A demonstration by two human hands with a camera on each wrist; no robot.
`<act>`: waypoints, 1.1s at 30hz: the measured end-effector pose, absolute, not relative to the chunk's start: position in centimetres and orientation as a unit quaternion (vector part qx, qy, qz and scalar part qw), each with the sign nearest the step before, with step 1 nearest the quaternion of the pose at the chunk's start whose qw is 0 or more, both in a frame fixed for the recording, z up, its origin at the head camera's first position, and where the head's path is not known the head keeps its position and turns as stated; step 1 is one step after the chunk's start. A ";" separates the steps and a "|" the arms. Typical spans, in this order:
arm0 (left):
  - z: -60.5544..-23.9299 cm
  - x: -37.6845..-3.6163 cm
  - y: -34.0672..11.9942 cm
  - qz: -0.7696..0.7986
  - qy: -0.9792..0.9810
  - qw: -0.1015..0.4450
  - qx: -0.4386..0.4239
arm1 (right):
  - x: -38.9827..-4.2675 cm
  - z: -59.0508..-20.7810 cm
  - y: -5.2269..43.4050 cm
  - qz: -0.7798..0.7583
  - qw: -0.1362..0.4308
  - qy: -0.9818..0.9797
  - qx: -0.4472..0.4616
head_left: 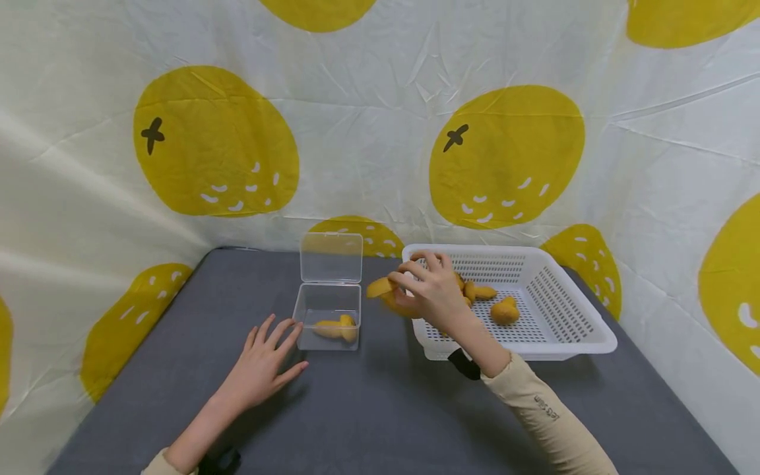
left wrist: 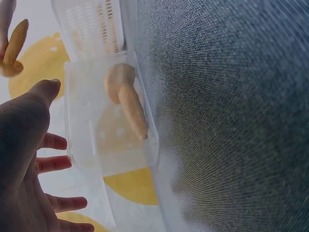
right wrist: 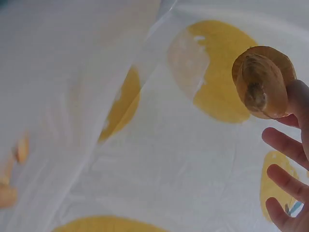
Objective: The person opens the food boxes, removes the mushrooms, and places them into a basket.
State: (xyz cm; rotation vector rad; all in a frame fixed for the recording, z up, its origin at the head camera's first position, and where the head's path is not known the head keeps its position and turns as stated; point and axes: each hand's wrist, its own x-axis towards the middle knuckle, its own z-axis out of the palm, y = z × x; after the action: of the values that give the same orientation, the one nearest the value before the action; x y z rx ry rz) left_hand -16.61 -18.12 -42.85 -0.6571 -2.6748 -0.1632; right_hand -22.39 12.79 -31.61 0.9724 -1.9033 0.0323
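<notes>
My right hand [head_left: 436, 293] pinches a yellow-brown mushroom [right wrist: 260, 84] between thumb and finger, above the table and over the basket's left edge. Its other fingers spread apart in the right wrist view. My left hand [head_left: 258, 366] has its fingers stretched out, fingertips right at the left wall of a clear plastic box [head_left: 317, 344]. The box's hinged lid [head_left: 331, 257] stands raised at the back. Inside lies a mushroom [left wrist: 128, 99] on its side, its cap towards the right in the head view.
Right of the box stands a white perforated basket [head_left: 516, 351] with several mushrooms [head_left: 505, 310] in it, some hidden behind my right hand. Dark grey cloth covers the table [head_left: 368, 422]. A white curtain [head_left: 362, 152] with yellow fruit prints hangs at the back and sides.
</notes>
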 end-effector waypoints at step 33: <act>-43.2 -16.7 -18.0 -0.063 -0.951 0.197 -0.230 | -25.7 -30.5 28.2 -0.039 0.461 -0.835 0.299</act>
State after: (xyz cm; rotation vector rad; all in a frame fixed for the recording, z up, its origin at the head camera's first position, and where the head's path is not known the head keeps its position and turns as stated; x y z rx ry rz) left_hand -16.67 -18.04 -43.17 -0.6431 -2.6629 -0.1755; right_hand -25.73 28.21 -30.50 0.7354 -2.0532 -0.0963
